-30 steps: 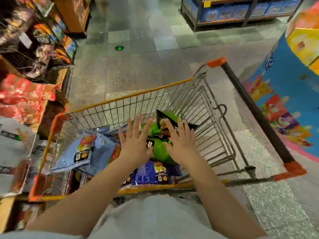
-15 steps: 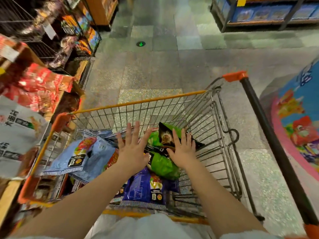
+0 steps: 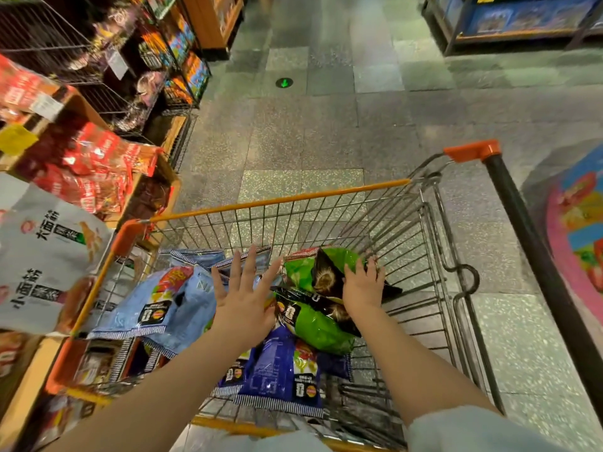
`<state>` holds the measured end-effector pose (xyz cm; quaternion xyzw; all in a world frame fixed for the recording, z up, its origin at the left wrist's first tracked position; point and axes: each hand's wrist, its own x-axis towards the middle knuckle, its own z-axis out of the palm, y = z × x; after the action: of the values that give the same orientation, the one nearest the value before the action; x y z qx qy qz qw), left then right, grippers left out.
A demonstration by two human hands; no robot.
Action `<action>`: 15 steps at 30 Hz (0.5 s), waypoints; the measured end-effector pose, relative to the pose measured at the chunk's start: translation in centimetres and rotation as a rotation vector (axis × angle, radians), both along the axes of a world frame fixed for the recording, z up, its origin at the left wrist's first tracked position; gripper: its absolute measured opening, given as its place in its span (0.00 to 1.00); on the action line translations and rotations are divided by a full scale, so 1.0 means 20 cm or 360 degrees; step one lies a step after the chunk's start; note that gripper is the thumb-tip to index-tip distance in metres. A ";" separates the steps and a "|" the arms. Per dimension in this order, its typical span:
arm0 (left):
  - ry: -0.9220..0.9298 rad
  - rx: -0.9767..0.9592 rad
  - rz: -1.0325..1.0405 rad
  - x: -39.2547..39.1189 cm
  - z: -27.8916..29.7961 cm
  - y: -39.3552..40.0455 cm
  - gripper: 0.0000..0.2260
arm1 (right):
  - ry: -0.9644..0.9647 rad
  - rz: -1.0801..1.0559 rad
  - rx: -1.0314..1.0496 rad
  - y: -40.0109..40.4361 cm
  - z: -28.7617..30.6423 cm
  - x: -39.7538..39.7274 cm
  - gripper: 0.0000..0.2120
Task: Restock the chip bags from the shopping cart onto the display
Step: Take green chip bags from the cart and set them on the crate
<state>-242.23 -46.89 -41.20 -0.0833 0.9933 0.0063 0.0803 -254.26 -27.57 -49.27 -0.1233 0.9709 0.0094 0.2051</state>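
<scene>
Since the earlier frame your right hand (image 3: 363, 287) has dropped onto the green chip bag (image 3: 318, 316) and curls round its top; your left hand (image 3: 243, 296) hovers spread, holding nothing. Restocking looks barely begun: the cart (image 3: 280, 201) holds green, light blue (image 3: 156, 305) and dark blue bags (image 3: 277, 370), and the display (image 3: 98, 164) waits on your left.

A wire shopping cart (image 3: 408, 230) is seen from above, loaded with chip bags. The right hand (image 3: 362, 288) is curled over a green chip bag (image 3: 313, 327), while the left hand (image 3: 243, 298) is spread flat beside pale blue chip bags (image 3: 156, 308). Red packets (image 3: 94, 171) are stacked on the display (image 3: 81, 106) at the left.
</scene>
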 end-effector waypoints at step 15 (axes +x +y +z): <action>-0.0068 0.0016 -0.0066 0.10 -0.02 -0.11 0.43 | 0.1067 -0.0240 -0.0912 -0.04 0.29 0.17 0.05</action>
<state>-240.18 -49.10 -41.60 -0.0625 0.9928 0.0077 0.1020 -250.90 -28.44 -43.55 -0.0943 0.9534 -0.2357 -0.1631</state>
